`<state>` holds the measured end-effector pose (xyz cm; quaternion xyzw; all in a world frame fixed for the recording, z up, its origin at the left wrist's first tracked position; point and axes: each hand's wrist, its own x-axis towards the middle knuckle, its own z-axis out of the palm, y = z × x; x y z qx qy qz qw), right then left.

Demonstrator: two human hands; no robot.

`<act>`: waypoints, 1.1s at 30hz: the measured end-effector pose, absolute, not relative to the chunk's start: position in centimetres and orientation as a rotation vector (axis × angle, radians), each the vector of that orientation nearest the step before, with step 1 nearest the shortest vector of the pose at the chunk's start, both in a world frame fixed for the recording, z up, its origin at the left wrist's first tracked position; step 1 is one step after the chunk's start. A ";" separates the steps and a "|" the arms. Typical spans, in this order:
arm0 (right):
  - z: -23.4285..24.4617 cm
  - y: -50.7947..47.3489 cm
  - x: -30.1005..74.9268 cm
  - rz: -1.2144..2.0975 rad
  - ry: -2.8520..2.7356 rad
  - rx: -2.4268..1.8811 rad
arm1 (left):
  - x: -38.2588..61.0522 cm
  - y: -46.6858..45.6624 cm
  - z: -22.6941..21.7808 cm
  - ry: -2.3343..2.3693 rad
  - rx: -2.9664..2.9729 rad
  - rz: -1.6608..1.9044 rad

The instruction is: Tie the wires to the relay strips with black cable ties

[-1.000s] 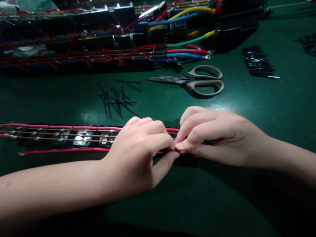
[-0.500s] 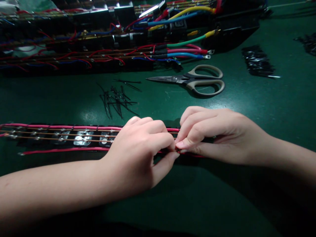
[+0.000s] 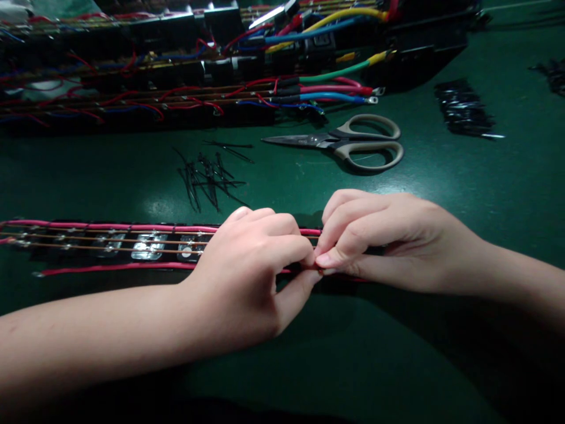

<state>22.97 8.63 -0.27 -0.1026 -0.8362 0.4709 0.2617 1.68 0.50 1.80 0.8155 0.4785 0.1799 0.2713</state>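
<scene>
My left hand (image 3: 265, 265) and my right hand (image 3: 388, 241) meet fingertip to fingertip over a long black strip (image 3: 83, 241). Thumb and fingers of each are pinched together; whatever sits between them is too small and covered to make out. Thin brown rods run along the strip over shiny soldered squares. A red wire (image 3: 101, 226) follows its far edge, tied at intervals. Another red wire (image 3: 115, 268) lies along the near edge, its left tip bare. The strip's middle is hidden under my hands.
Beyond my hands lie loose black cable ties (image 3: 209, 179) and scissors (image 3: 366, 143) with beige-and-black handles. A bundle of black cable ties (image 3: 465, 109) rests at right. Black wired assemblies (image 3: 176, 65) with coloured cables fill the back of the green table (image 3: 353, 359).
Both hands keep their pinch at the same spot on the strip. The fingertips have shifted only very slightly; nothing else has visibly moved.
</scene>
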 end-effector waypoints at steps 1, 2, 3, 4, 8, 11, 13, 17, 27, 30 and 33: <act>-0.3 8.6 23.0 1.273 -2.261 -0.279 | 1.6 0.5 1.7 1.284 2.198 0.487; -0.3 8.6 22.9 1.273 -2.261 -0.281 | 1.5 0.5 1.7 1.280 2.201 0.489; -0.2 8.6 22.9 1.273 -2.261 -0.281 | 1.5 0.5 1.6 1.278 2.203 0.488; -0.2 8.6 22.9 1.274 -2.261 -0.281 | 1.4 0.5 1.6 1.275 2.206 0.488; -0.2 8.5 23.0 1.282 -2.258 -0.297 | 1.3 0.5 1.4 1.268 2.216 0.499; -0.1 8.5 23.1 1.302 -2.252 -0.310 | 1.4 0.5 1.4 1.269 2.208 0.508; -0.1 8.5 23.1 1.318 -2.242 -0.330 | 1.3 0.5 1.5 1.279 2.200 0.517; 0.0 8.4 23.2 1.363 -2.228 -0.391 | 1.4 0.5 1.5 1.290 2.181 0.526; 0.0 8.5 23.4 1.434 -2.223 -0.386 | 1.4 0.6 1.4 1.280 2.187 0.540; 0.0 8.6 23.4 1.441 -2.231 -0.387 | 1.4 0.6 1.4 1.287 2.194 0.546; 0.0 8.6 23.3 1.429 -2.249 -0.409 | 1.4 0.6 1.3 1.281 2.206 0.540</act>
